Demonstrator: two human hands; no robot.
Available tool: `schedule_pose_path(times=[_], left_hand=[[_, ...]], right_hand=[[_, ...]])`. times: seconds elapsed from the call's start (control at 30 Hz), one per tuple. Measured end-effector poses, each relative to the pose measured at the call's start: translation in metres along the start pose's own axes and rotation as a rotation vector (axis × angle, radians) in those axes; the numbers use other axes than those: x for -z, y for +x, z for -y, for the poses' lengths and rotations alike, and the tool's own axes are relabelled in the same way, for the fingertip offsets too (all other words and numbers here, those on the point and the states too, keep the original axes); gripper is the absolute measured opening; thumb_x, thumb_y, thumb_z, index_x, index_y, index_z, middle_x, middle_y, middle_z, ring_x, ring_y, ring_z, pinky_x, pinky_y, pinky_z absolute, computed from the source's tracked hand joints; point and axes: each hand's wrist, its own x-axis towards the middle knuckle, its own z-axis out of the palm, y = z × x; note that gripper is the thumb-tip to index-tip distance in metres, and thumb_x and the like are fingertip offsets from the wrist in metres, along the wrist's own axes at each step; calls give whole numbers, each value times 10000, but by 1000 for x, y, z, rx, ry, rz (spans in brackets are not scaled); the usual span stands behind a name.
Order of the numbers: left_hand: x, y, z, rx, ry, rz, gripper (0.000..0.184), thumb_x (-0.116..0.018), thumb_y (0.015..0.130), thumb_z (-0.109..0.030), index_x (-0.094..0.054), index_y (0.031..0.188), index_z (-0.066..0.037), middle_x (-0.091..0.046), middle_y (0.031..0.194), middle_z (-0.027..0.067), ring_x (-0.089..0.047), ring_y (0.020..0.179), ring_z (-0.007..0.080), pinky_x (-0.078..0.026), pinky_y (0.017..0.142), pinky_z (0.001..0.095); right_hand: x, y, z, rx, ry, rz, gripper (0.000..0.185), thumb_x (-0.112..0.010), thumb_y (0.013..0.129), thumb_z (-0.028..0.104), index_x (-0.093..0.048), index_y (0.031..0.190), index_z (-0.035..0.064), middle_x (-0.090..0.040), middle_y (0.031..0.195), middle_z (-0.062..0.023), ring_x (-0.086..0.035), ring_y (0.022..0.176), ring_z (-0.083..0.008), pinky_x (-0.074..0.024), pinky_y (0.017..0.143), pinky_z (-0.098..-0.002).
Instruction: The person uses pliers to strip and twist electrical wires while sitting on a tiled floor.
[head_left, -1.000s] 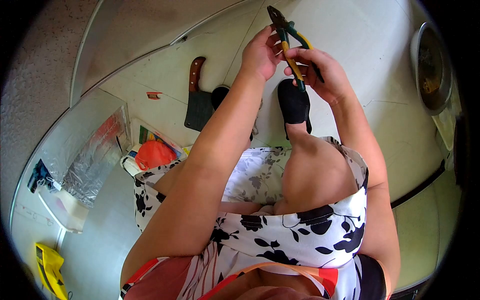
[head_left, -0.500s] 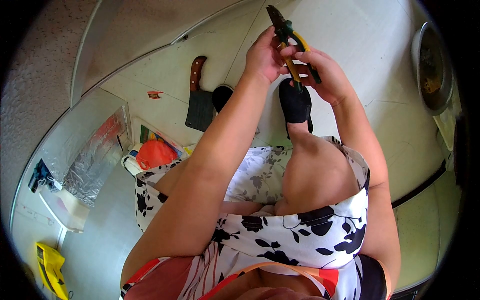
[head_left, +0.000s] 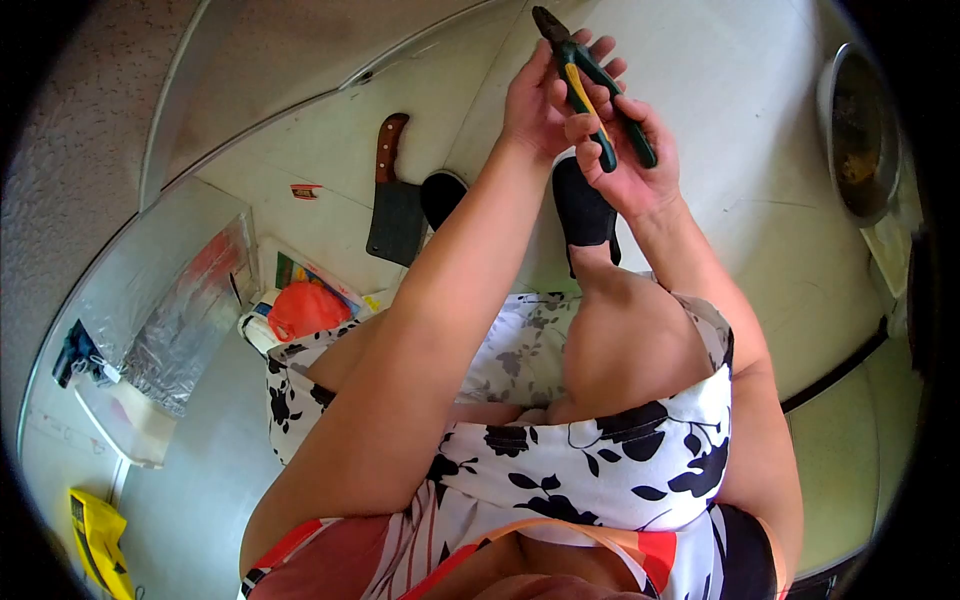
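A pair of pliers (head_left: 576, 88) with green and yellow handles is held over the floor in front of me. Its dark jaws point up and away, and the handles stand spread apart toward me. My left hand (head_left: 535, 108) is closed around the pliers near the pivot, thumb beside the jaws and fingers behind. My right hand (head_left: 642, 178) is turned palm up under the handle ends, its fingers curled on them. Below on the tiles lies a cleaver (head_left: 397, 220) with a brown wooden handle.
A metal basin (head_left: 855, 180) stands at the far right. My black shoes (head_left: 583, 205) are below the hands. A red plastic bag (head_left: 305, 312) and a small red packet (head_left: 305, 191) lie left. A yellow bag (head_left: 100, 540) is at the lower left.
My right hand has rolled from back-up to palm-up and changed its hold on the handles. The pliers have turned slightly, with their handles swung right, while my left hand stays near the pivot.
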Motion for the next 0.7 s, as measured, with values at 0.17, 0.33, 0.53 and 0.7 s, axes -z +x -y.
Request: schedule_pose_path(times=[0.17, 0.33, 0.53, 0.7], left_hand=[[18, 11, -8, 20, 84, -60, 436, -444, 952, -419, -541, 1157, -47, -602, 1084, 135, -575, 1010, 334, -460, 919, 477], [12, 11, -14, 27, 340, -324, 296, -523, 941, -274, -571, 999, 12, -625, 892, 139, -636, 889, 359, -500, 841, 474], [17, 13, -11, 29, 498, -422, 334, -581, 908, -311, -572, 1002, 9, -631, 939, 160, -630, 883, 333, -504, 839, 458], [22, 12, -13, 18, 533, -475, 291, -573, 914, -310, -579, 991, -30, -625, 908, 114, -630, 815, 290, -507, 751, 412]], right_hand=[[11, -2, 11, -109, 39, 17, 299, -451, 913, 187, -522, 1122, -15, -565, 1170, -184, -598, 926, -260, -541, 730, -356], [-6, -15, 22, -22, -997, -576, 629, -552, 851, 528, -506, 1228, 27, -634, 1025, -124, -652, 824, -199, -541, 660, -322], [-13, -2, 4, -25, -1699, -703, 489, -588, 867, 427, -511, 1146, 33, -591, 975, -37, -578, 715, -127, -469, 594, -269], [-12, -6, 16, -32, -1050, -564, 321, -532, 923, 281, -515, 1124, 31, -583, 881, -47, -533, 625, -104, -447, 509, -252]])
